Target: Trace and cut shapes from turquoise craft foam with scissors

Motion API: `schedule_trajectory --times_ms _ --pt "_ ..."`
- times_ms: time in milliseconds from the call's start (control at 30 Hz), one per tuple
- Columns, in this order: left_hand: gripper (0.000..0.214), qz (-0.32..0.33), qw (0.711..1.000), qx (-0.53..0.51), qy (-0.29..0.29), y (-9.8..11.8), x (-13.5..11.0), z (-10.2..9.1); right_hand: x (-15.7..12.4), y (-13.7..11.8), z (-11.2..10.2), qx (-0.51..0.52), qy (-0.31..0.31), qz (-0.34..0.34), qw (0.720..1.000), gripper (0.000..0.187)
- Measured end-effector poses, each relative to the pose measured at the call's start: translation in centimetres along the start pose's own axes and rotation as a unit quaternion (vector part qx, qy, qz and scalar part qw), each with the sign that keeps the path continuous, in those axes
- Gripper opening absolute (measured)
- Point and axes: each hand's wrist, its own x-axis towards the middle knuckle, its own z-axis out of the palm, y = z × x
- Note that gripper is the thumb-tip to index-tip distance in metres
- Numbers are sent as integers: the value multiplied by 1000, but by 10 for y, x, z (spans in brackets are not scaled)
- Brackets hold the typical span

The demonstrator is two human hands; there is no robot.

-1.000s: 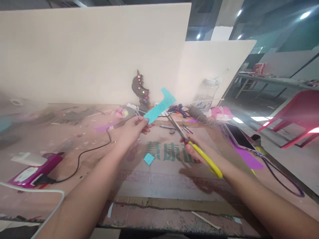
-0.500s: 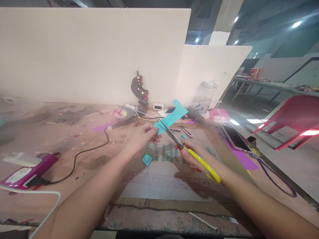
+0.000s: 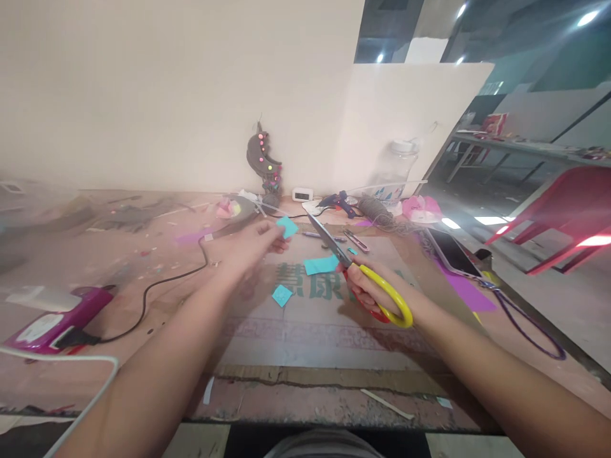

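Note:
My left hand [image 3: 251, 245] pinches a small teal paper piece [image 3: 287, 226] above the cardboard sheet [image 3: 315, 331]. In my right hand [image 3: 370, 294] are yellow-handled scissors [image 3: 363, 277], fingers through the loops, blades pointing up and left. A larger teal offcut [image 3: 321, 264] lies on the cardboard just left of the blades. A small teal square [image 3: 282, 295] lies below it.
A magenta device [image 3: 52, 318] with a black cable [image 3: 162, 286] sits at the left. A phone [image 3: 451, 251] on purple paper, a purple cord [image 3: 529, 327], a glue gun [image 3: 337, 201], twine [image 3: 377, 210] and a plastic jar [image 3: 398, 168] lie right and back. A white partition stands behind.
The teal strip has been cut: the longer part dropped onto the cardboard, and only a small piece stays in my left hand. The scissors moved slightly down and right.

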Motion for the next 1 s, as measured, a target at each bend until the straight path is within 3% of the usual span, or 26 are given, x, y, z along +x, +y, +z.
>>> schedule_trajectory --times_ms 100,167,400,500,667,1000 --pt "23 33 998 14 59 3 9 -16 3 6 -4 17 9 -41 999 55" --pt "25 34 998 28 49 1 8 -15 5 8 -3 21 37 -62 997 55" --pt "27 -29 981 69 -178 -22 -30 51 8 10 5 55 125 -104 985 55" --pt "23 -42 972 73 -219 -24 -40 65 7 10 5 72 113 -108 985 48" --pt "24 -50 969 77 -227 -21 -39 62 6 6 5 24 121 -101 987 38" --pt "19 -30 967 124 -221 -19 -40 62 10 13 4 -26 122 -142 982 34"
